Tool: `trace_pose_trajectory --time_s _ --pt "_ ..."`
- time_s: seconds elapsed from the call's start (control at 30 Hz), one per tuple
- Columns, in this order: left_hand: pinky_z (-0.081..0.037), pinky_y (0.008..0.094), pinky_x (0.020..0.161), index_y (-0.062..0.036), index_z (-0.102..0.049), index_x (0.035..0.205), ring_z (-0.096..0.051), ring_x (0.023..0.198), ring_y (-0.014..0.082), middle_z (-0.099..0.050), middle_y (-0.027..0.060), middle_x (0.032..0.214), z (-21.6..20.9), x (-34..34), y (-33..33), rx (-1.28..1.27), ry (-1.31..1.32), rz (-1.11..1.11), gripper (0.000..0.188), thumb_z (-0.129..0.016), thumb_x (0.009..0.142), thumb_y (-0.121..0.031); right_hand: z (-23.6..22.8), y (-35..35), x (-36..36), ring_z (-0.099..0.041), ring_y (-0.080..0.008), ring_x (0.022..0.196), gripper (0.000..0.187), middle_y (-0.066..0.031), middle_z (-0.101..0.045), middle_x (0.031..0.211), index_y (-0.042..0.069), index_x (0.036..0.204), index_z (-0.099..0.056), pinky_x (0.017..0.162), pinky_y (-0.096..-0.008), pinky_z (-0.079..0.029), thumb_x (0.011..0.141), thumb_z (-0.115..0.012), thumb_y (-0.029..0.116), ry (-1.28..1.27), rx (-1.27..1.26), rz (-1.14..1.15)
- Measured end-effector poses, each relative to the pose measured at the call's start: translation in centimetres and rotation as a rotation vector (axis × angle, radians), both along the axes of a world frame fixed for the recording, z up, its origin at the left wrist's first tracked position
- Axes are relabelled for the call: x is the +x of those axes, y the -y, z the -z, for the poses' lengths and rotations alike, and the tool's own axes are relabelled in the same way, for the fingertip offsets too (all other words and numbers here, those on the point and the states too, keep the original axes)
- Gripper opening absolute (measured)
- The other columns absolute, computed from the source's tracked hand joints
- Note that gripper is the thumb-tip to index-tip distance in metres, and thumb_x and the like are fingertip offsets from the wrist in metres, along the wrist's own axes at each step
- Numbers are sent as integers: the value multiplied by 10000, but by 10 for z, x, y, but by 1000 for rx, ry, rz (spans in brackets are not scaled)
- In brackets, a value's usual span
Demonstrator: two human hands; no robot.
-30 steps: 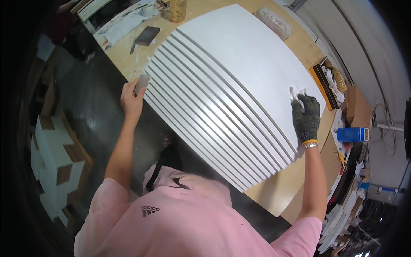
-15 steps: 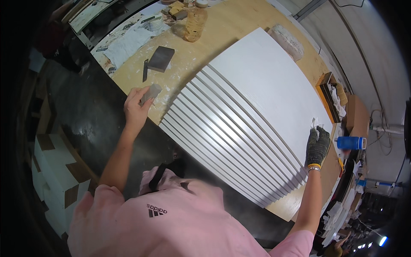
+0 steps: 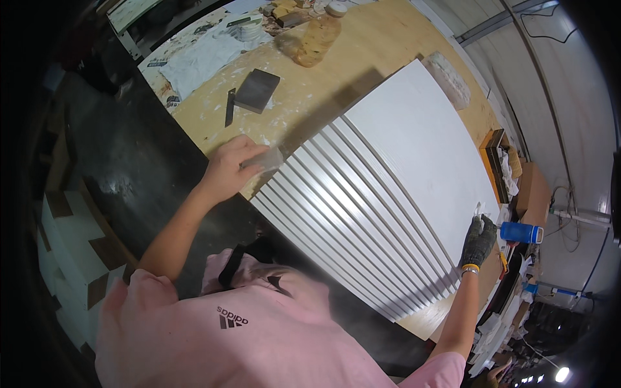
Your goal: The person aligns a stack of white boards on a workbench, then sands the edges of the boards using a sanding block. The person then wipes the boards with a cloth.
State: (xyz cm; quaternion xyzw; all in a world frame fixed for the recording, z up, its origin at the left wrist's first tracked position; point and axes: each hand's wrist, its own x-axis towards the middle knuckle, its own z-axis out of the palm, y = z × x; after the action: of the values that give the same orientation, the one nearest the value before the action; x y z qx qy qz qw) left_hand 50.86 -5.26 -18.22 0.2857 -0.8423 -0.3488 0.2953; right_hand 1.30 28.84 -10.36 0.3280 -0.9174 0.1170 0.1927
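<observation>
My bare left hand (image 3: 228, 169) is closed on a small grey block (image 3: 270, 159), slightly blurred, which looks like a sanding sponge. It is at the left edge of a stack of white panels (image 3: 414, 129), stepped so that several long edges show; whether the block touches them I cannot tell. My right hand (image 3: 479, 240), in a dark knit glove with a yellow cuff, is at the right end of the top panel. Its fingers are closed around a crumpled white cloth or tissue (image 3: 479, 209), mostly hidden by the glove.
On the wooden table (image 3: 381, 39) lie a dark grey block (image 3: 257, 90), a thin dark strip (image 3: 230, 108), an amber plastic jar (image 3: 318, 42) and a white cloth (image 3: 200, 64). A wrapped white bundle (image 3: 447, 79) lies behind the panels. A box (image 3: 497, 165) and blue container (image 3: 521, 233) are at right.
My left hand has moved right with the grey block, closer to the panels' left edge. My right hand keeps its hold on the white cloth. The view has shifted slightly.
</observation>
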Motion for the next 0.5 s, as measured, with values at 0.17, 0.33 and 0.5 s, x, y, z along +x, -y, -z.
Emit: trace_pose_trajectory --time_s 0.17,0.33,0.5 --pt "-509 345 746 -34 -706 1164 -634 863 282 -628 118 956 -9 -8 7 95 -52 7 411 -748 758 15 2 -4 -5 -646 -355 1030 272 -193 -681 1078 -5 1103 -686 926 -428 -508 947 -649 215 -13 0 -7" --pt "-511 351 763 -45 -705 1174 -633 877 290 -627 117 955 -4 -13 21 -12 41 -74 422 -741 758 15 2 -1 -3 -650 -361 1006 270 -195 -682 1057 -6 1090 -688 906 -434 -513 946 -652 219 -32 -3 -25" --pt "-498 350 766 -29 -707 1154 -620 887 294 -620 123 956 -1 -21 20 30 -46 -5 404 -735 755 26 -2 3 3 -648 -353 998 250 -193 -674 1054 -7 1067 -692 900 -433 -514 938 -661 204 -40 26 -4"
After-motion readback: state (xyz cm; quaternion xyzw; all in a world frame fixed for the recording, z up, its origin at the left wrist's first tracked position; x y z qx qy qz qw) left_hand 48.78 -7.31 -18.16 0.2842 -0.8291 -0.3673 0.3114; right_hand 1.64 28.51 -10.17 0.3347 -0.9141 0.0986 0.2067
